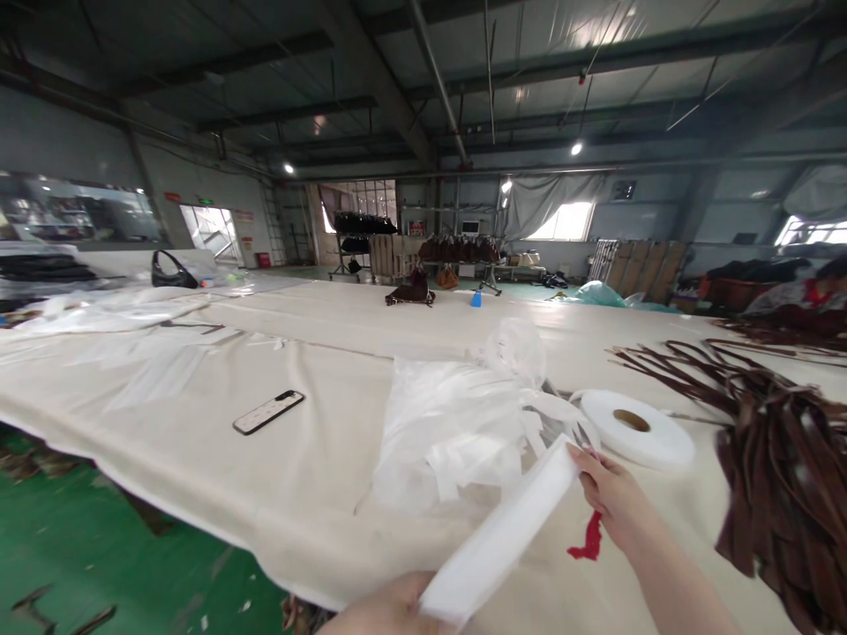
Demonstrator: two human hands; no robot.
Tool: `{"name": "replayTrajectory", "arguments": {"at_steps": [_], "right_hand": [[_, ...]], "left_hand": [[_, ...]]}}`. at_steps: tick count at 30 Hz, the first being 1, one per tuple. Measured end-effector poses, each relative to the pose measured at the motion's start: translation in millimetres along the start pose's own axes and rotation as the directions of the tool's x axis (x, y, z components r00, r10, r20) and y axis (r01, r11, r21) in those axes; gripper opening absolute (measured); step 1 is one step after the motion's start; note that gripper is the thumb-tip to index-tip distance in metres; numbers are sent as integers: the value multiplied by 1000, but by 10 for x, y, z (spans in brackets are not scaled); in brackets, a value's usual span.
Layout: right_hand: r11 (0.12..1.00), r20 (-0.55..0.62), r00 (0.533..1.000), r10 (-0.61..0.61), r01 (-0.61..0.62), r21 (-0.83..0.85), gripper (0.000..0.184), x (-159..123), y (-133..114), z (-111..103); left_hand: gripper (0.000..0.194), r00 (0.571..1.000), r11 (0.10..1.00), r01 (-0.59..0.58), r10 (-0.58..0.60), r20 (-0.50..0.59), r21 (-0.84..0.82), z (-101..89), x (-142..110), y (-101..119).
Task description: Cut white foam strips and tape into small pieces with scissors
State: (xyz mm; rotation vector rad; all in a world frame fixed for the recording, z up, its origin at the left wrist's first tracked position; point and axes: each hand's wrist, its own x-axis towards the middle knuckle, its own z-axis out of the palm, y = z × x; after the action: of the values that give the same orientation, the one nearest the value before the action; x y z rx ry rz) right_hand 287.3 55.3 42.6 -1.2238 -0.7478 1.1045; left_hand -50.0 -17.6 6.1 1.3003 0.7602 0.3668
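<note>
The fingers (pixel 582 457) of the right hand (pixel 612 494) pinch the upper end of a white strip (pixel 509 529), just in front of the white roll (pixel 668 441), which is the landmark here. A pointed metal tool (pixel 580 434) shows at these fingers, against the near left edge of the roll; how it is gripped is too blurred to tell. A crumpled red piece (pixel 588 540) hangs below the right hand, nearer the wearer than the roll. The left hand (pixel 390 604), blurred and partly out of view, is closed on the lower end of the strip, well to the left of the roll and nearer the wearer. The strip slants between the two hands, above the desk (pixel 318 494).

The roll lies flat on the desk, its brown core (pixel 631 420) facing up. Just left of it lies a clear plastic bag (pixel 410 441) with many white strips (pixel 473 410) in and about it. Farther left of the roll, a phone-shaped thing (pixel 268 413) in a dark-edged, patterned case lies flat. To the right of the roll is a heap of dark brown straps (pixel 787 476), some thin ends reaching out behind the roll. Beyond the roll and to its left, a small blue object (pixel 476 299) and a dark brown bag (pixel 411 291) sit toward the far side of the desk.
</note>
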Motion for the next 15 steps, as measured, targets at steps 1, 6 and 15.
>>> {"name": "replayTrajectory", "arguments": {"at_steps": [1, 6, 15], "right_hand": [[1000, 14, 1000, 8, -8, 10, 49, 5, 18, 13], [998, 58, 998, 32, -35, 52, 48, -26, 21, 65], [995, 111, 993, 45, -54, 87, 44, -131, -114, 119]], "left_hand": [[54, 1000, 1000, 17, -17, -1, -1, -28, 8, 2], [64, 979, 995, 45, -27, -203, 86, -112, -30, 63], [64, 982, 943, 185, -185, 27, -276, -270, 10, 1]]}}
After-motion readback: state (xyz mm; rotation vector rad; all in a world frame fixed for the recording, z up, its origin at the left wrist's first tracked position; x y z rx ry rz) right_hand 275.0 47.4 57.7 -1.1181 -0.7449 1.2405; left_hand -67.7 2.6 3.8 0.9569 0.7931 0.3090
